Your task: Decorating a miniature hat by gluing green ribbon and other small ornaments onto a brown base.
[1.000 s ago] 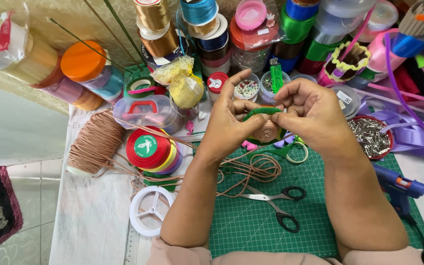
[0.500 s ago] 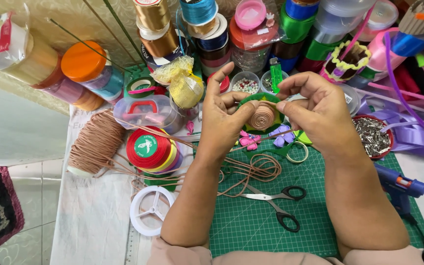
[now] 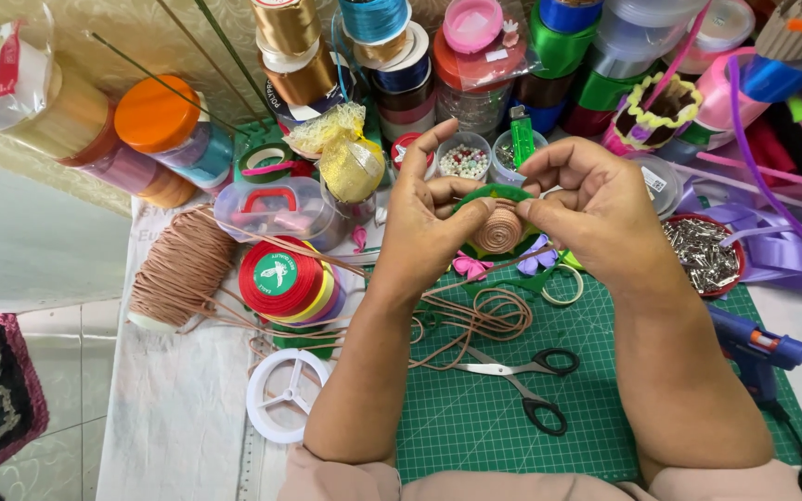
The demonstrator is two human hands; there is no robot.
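Scissors (image 3: pixel 520 385) lie open on the green mat (image 3: pixel 605 408) nearest the body, below both wrists; loose tan cord (image 3: pixel 475 315) loops just under the left hand (image 3: pixel 429 223); both hands pinch a small coil of cord (image 3: pixel 498 227) backed by a green disc (image 3: pixel 503 195), left hand (image 3: pixel 429 223) closed on its left edge, right hand (image 3: pixel 596 209) gripping its right; a blue glue gun (image 3: pixel 754 348) sits right of the right forearm; red tape rolls (image 3: pixel 285 278) and a cord spool (image 3: pixel 178 269) lie left of the left arm; bead jars (image 3: pixel 464 158) stand beyond the fingertips.

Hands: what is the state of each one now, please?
Left hand: closed on the coiled brown cord piece.
Right hand: fingers pinching the same coiled brown cord piece from the other side.
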